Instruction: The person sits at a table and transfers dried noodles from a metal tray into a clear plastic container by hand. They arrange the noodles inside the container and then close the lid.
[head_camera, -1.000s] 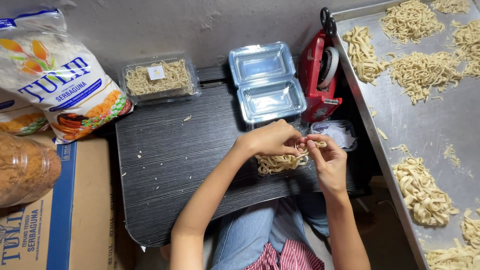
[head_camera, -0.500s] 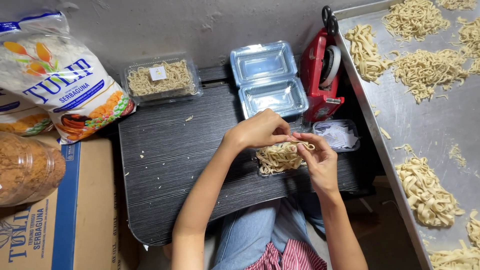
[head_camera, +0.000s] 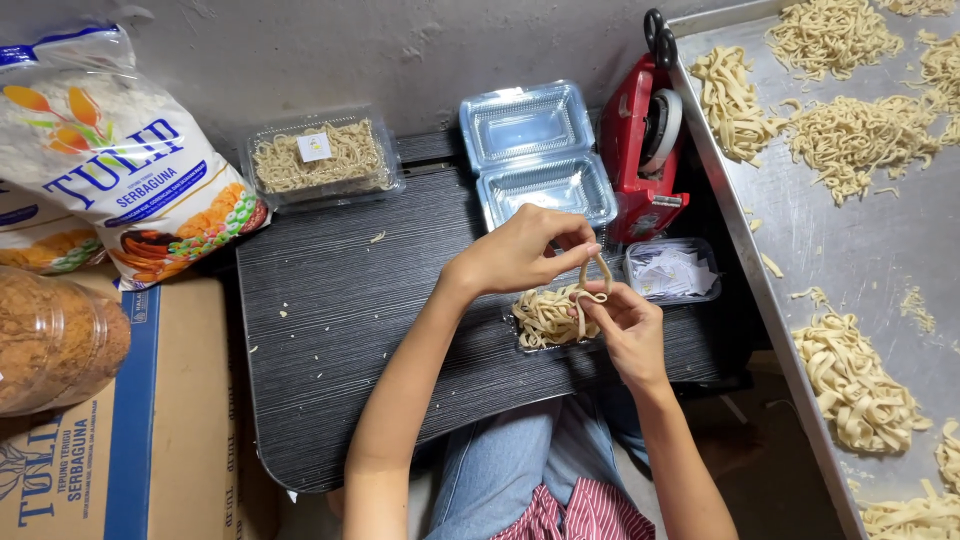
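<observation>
two hands (head_camera: 520, 255) (head_camera: 625, 325) pinch noodles (head_camera: 550, 315) beside open clamshell (head_camera: 535, 155).

1. White plastic flour sack printed with blue lettering and orange flowers (head_camera: 115, 160): far left, leaning against the grey wall, lower corner overlapping the dark table's edge.
2. Second, smaller printed bag (head_camera: 40, 240): just beneath the sack, mostly hidden.
3. Brown cardboard box with a blue stripe (head_camera: 110, 420): lower left, beside the table.
4. Closed clear plastic clamshell tray full of noodles (head_camera: 322, 160): back of table; small white square label (head_camera: 314, 147) on its lid.
5. Empty clear hinged clamshell tray, lying open (head_camera: 535, 155): back of table, centre.
6. Small clear tub of white paper slips (head_camera: 672, 272): right of the hands, below the red tape dispenser.
</observation>
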